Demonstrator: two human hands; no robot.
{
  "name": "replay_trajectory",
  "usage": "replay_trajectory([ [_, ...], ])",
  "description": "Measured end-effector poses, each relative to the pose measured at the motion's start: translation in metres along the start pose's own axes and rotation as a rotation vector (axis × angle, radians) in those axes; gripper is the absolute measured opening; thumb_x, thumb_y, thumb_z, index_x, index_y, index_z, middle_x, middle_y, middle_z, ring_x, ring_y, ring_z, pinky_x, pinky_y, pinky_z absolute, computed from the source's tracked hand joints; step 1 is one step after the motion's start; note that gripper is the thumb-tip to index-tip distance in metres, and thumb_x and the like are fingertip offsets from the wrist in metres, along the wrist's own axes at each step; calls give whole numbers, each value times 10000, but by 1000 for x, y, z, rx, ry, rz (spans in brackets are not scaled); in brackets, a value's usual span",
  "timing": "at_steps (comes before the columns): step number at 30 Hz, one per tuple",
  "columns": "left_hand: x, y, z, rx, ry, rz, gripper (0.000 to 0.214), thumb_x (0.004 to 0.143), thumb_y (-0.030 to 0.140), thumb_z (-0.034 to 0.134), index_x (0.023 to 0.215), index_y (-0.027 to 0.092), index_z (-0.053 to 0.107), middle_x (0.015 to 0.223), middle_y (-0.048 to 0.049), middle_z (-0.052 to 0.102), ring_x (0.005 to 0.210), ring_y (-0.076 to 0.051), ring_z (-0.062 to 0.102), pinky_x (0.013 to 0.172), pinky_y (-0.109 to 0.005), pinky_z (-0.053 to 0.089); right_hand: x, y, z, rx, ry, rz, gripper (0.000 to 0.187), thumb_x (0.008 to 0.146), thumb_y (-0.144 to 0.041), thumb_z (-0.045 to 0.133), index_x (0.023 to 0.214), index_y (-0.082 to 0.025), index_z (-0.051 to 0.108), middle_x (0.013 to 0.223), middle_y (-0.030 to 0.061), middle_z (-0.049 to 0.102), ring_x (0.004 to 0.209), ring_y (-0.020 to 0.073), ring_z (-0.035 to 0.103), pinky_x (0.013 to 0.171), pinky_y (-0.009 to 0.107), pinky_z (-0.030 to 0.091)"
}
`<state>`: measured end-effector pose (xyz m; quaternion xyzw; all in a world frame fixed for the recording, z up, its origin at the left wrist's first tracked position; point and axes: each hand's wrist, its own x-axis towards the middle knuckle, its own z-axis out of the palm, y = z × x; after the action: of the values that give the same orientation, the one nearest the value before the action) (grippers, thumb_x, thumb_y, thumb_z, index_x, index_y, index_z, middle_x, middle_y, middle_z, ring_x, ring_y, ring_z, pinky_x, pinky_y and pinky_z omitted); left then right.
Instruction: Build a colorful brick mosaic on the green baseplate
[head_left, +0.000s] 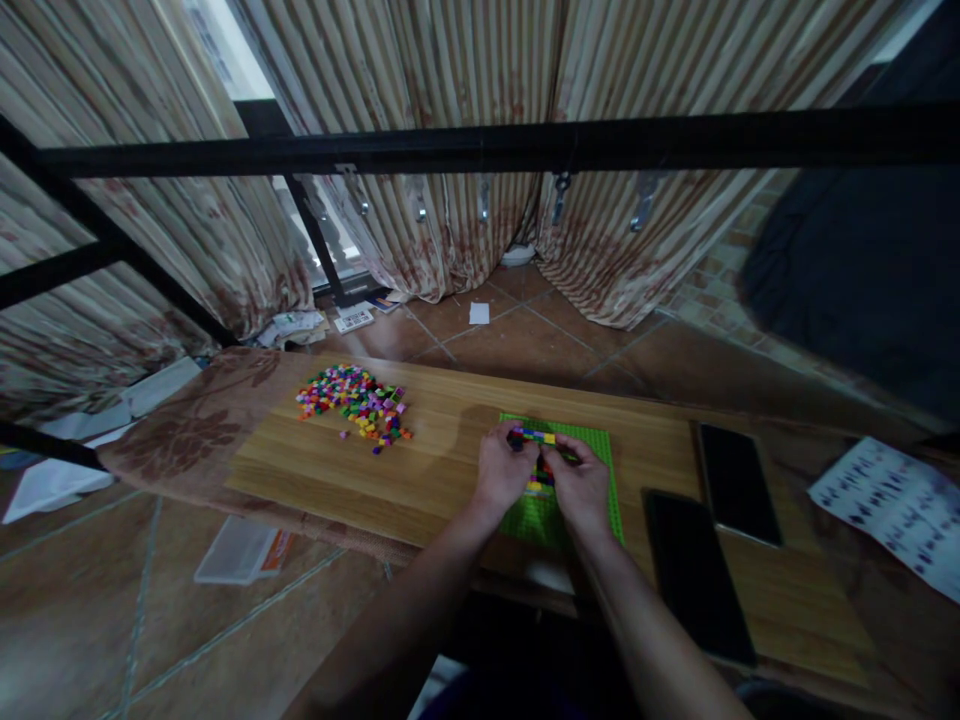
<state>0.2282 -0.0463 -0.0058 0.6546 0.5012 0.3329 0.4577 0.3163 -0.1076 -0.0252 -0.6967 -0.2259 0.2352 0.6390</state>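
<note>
Both the left hand (504, 468) and the right hand (581, 484) are bare. The left forearm (409, 607) and right forearm (651, 622) are uncovered, slim, and taper toward the wrist. From here, I see dark clothing (487, 698) between them, deep blue-violet; its cut is too shadowed to determine.

Brick pile (349, 390) left, baseplate (523, 520) midway, two slabs (739, 485) right (all on the board (442, 440)).

Bare bench (446, 430) gives passage between the brick pile (349, 390) and green baseplate (534, 522); rightward, a near black slab (697, 575) and farther black slab (739, 483) obstruct.
</note>
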Motion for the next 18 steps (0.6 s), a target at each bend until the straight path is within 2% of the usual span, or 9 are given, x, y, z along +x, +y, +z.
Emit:
replay_trajectory([
  [5, -3, -6, -5, -210, -36, -22, 312, 762, 186, 646, 1071, 141, 646, 953, -67, 712, 883, -181, 662, 848, -315, 517, -4, 0, -3, 75, -12, 1, 496, 620, -517, 719, 933, -134, 683, 849, 74, 709, 705, 165, 631, 666, 306, 505],
  [9, -12, -16, -22, -487, 36, -85, 323, 785, 277, 661, 1081, 148, 653, 1071, -97, 706, 989, -197, 657, 916, -327, 500, -14, -2, -19, 88, 54, 11, 500, 666, -551, 676, 954, -142, 683, 894, 80, 711, 678, 145, 608, 607, 269, 475],
  [13, -22, -40, -62, -509, 146, -119, 309, 736, 312, 704, 987, 132, 694, 1048, -113, 716, 1009, -220, 651, 935, -342, 486, -30, -1, -44, 17, 87, 50, 513, 658, -557, 696, 969, -149, 706, 916, 78, 717, 675, 147, 596, 581, 258, 454],
  [18, -35, -80, -128, -374, 225, -136, 283, 721, 310, 680, 939, 132, 700, 842, -61, 730, 817, -192, 672, 779, -297, 518, -53, 3, -79, -163, 95, 139, 543, 638, -577, 700, 995, -168, 718, 1017, 95, 724, 847, 246, 656, 736, 356, 511],
])
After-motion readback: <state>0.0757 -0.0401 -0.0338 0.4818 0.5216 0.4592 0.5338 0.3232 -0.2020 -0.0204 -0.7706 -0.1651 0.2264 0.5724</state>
